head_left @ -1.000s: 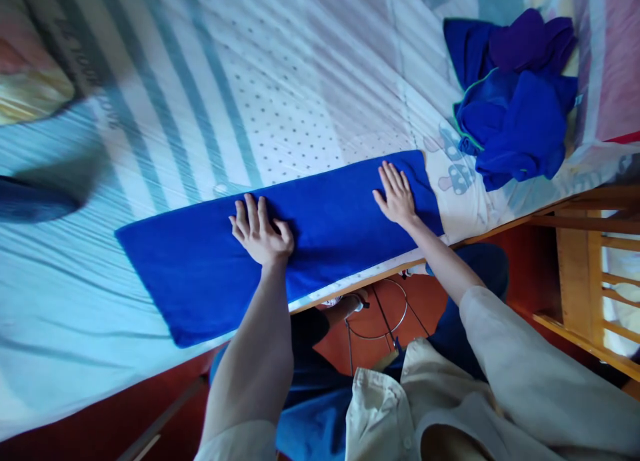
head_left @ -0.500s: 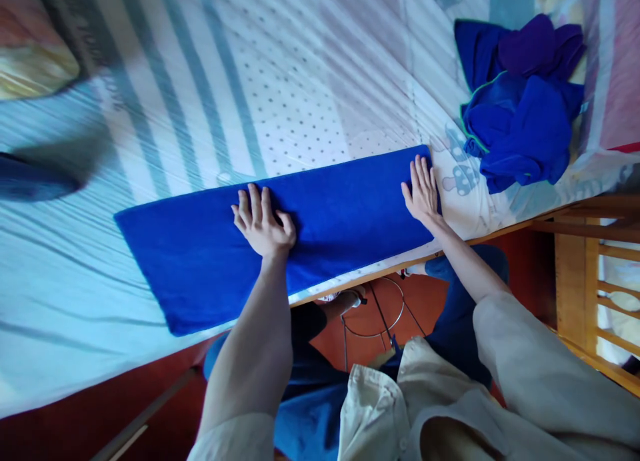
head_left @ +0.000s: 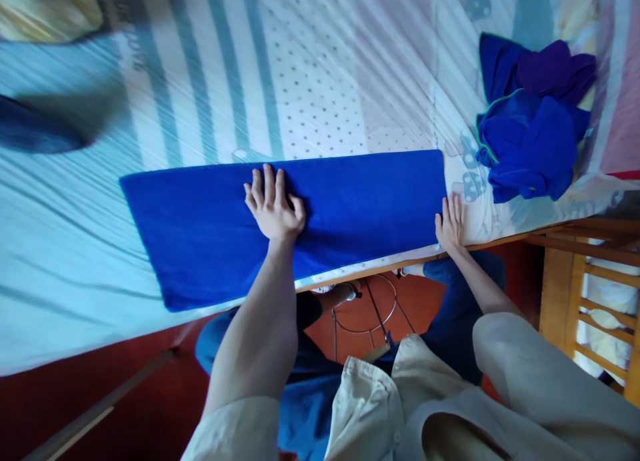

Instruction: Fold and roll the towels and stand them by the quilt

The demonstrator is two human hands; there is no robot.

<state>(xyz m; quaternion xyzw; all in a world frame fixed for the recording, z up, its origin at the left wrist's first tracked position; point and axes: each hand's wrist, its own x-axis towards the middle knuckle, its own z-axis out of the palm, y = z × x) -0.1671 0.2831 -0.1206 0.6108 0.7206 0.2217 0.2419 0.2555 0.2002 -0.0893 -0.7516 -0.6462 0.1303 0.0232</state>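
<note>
A blue cloth (head_left: 370, 201), folded into a long flat strip, lies along the near edge of the bed. My left hand (head_left: 276, 208) rests flat on its middle, fingers spread and pointing away from me. At the cloth's right end, my right hand (head_left: 451, 222) lies open with its palm down, partly over the short edge and partly on the bedsheet (head_left: 320, 121). Neither hand grips anything.
A crumpled pile of blue cloths (head_left: 540, 141), with a purple cloth (head_left: 545, 68) on it, sits at the right. A dark blue object (head_left: 37, 124) and a yellowish one (head_left: 50, 11) lie at the left. A wooden bed rail (head_left: 563, 301) stands at the lower right.
My right hand has slid toward me and to the right, from on top of the cloth to its right edge. My left hand stays flat on the cloth. The view has shifted slightly.
</note>
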